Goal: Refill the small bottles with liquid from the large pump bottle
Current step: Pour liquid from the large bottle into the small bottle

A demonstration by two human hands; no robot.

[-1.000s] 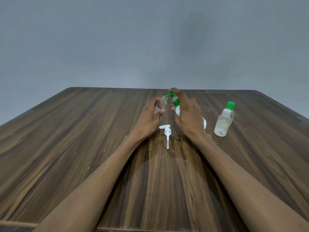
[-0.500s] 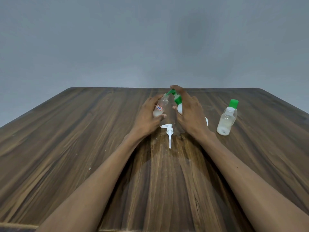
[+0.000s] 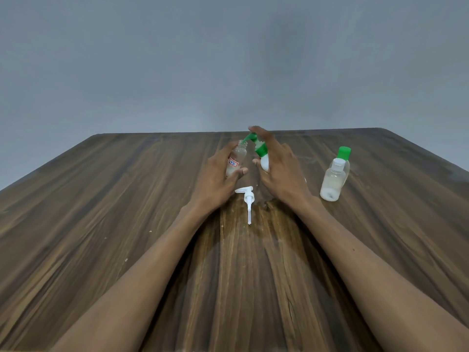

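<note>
A small clear bottle is gripped upright by the left hand; the green pump bottle, held under the right hand, has its spout over the mouth.

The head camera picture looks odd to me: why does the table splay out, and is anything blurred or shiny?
Head view: wide-angle lens stretches the brown wooden table and forearms toward the edges; soft, even light leaves faint shadows; a dull sheen lies below the white pump head; the right hand fingertips look slightly smeared.
</note>
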